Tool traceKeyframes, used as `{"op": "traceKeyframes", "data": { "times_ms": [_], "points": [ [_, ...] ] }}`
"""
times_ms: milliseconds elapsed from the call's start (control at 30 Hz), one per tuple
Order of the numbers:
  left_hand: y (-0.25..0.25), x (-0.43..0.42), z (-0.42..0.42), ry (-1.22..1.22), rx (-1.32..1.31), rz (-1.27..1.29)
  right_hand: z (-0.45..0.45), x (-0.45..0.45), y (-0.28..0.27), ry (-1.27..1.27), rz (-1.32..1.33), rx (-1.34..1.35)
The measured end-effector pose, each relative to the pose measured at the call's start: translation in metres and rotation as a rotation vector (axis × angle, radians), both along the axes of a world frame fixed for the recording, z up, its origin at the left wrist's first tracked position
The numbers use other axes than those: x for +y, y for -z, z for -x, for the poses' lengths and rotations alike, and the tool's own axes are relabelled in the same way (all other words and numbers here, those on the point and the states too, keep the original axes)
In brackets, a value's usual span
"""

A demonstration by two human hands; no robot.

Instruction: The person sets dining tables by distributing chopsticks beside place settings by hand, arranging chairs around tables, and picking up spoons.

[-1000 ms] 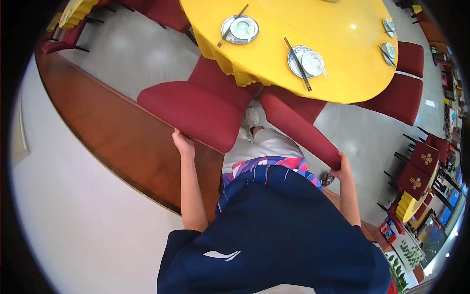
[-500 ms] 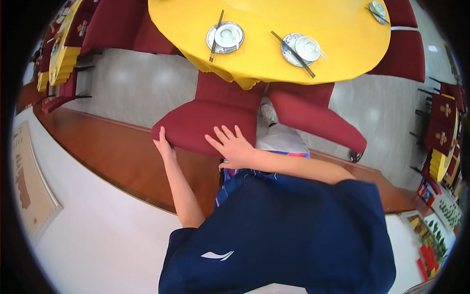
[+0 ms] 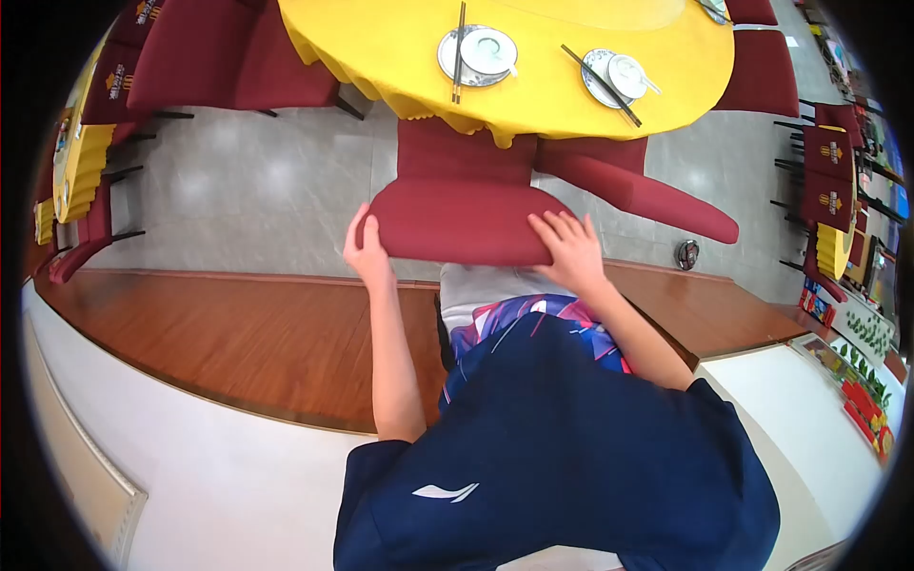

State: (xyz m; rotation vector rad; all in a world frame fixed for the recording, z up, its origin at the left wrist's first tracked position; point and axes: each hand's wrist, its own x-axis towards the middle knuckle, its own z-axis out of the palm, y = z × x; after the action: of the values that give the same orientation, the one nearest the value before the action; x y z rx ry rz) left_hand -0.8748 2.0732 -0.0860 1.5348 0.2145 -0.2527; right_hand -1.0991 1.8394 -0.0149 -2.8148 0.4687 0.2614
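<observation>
Chairback (image 3: 457, 224), left hand (image 3: 367, 254), right hand (image 3: 576, 255) on either end

Your shirt (image 3: 562, 457) is navy (with a white logo (image 3: 446, 493)), your chair (image 3: 457, 221) dark red, the tablecloth (image 3: 562, 29) yellow.

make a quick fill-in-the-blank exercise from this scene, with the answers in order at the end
1. The left hand and the right hand are both on the ____ of the same dark red chair.
2. The tablecloth is ____ in colour.
3. A pair of dark ____ lies across each of the two nearest plates.
4. The logo on the dark blue shirt is ____.

Missing words: backrest; yellow; chopsticks; white
</observation>
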Motion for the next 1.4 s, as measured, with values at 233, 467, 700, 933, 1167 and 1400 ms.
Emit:
{"op": "traceKeyframes", "data": {
  "times_ms": [233, 467, 700, 933, 1167, 1400],
  "points": [
    [-0.008, -0.055, -0.031, 0.041, 0.005, 0.017, -0.026, -0.053, 0.006, -0.017, 0.061, -0.16],
    [0.003, -0.059, -0.023, 0.047, -0.027, -0.056, -0.023, -0.071, 0.008, -0.031, 0.005, -0.202],
    [0.008, -0.037, -0.05, 0.452, 0.068, -0.119, -0.031, -0.078, 0.007, -0.031, 0.001, -0.207],
    [0.009, -0.028, -0.081, 0.801, 0.093, -0.184, -0.041, -0.074, 0.001, 0.056, -0.059, -0.05],
    [0.001, -0.017, -0.123, 1.092, 0.053, -0.114, -0.121, 0.0, -0.018, 0.093, -0.083, 0.283],
    [0.036, 0.119, -0.222, 1.232, 0.168, -0.165, -0.28, 0.158, -0.01, 0.07, -0.131, 0.037]
  ]
}}
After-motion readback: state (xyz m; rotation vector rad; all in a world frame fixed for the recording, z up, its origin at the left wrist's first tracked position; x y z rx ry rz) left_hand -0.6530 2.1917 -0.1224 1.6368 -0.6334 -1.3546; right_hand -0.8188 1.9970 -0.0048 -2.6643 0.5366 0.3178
